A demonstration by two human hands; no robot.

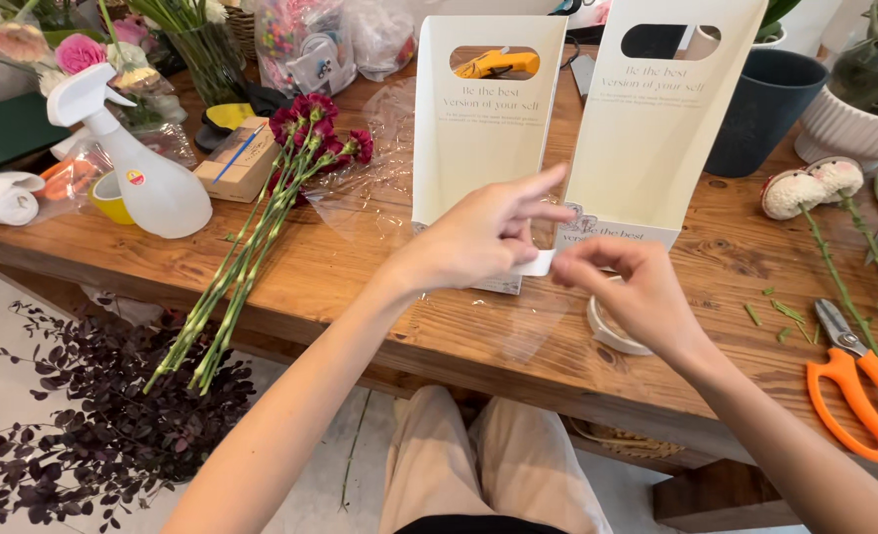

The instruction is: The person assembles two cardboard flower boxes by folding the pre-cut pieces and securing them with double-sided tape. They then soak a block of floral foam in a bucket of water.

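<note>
The head camera looks down on a brown wooden table (360, 287) with both bare hands meeting near its middle. The left hand (478, 237) and the right hand (632, 287) each pinch one end of a short strip of white tape (538, 262), thumb and forefinger closed on it, so the strip spans the small gap between them. The strip hangs just in front of the lower edge of a cream card flower carrier with a cut-out handle (483, 119).

A second, taller cream card carrier (656, 119) stands just beside the first, at three o'clock from it. A white roll of tape (612, 331) lies on the table under the right hand, partly hidden by it. A sheet of clear cellophane (369, 188) spreads from under the first carrier towards nine o'clock.

At nine o'clock from the hands lies a bunch of dark red carnations with long green stems (261, 218), the stem ends overhanging the table's near edge. Farther at ten o'clock stands a white plastic spray bottle (147, 173).

At four o'clock from the right hand lie orange-handled scissors (859, 381), and above them, at two o'clock, two fluffy cream flower heads on green stems (810, 188). A dark grey pot (765, 109) stands beside the taller carrier.
</note>
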